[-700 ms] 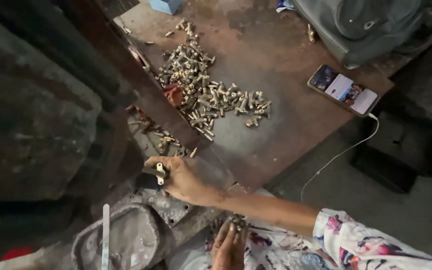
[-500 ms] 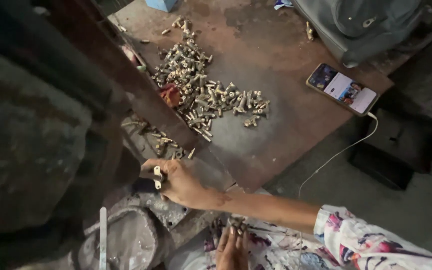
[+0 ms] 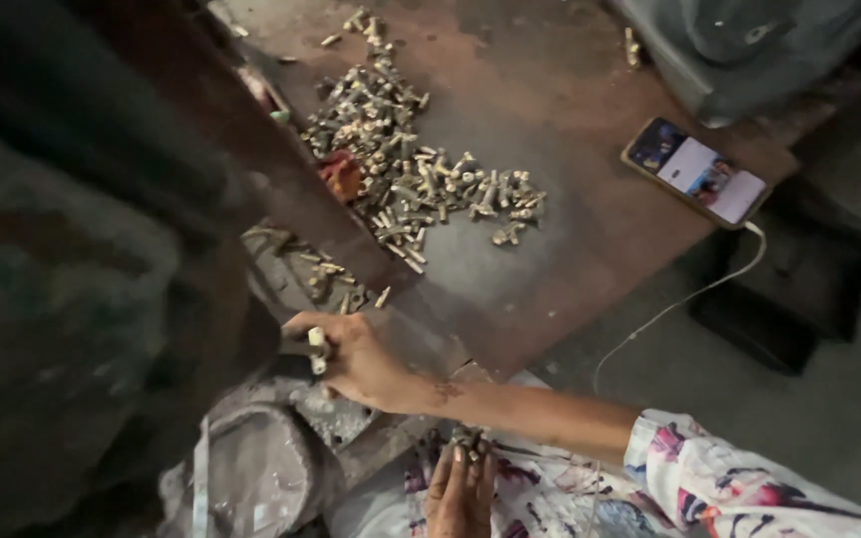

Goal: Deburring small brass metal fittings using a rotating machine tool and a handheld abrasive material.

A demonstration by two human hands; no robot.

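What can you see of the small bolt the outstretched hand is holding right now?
The bolt is a short, pale, metal-looking piece, dull and dusty, with a thicker head end up. It stands roughly upright, pinched between the fingers of the right hand, which hide its lower part. It is held over a dark, grimy machine part beside the rusty metal plate, well below the loose pile of similar bolts. Thread detail is too small to tell.

Pretty dim overall, my view is murky and grainy. The whole left of the frame is a dark, blurred mass, totally out of focus. Best light falls on the upper middle, so the bolts (image 3: pixel 421 169) come out fairly sharp. The phone (image 3: pixel 695 171) screen glows at upper right. My right hand (image 3: pixel 356 359) looks soft, and the lower edge is smeared.
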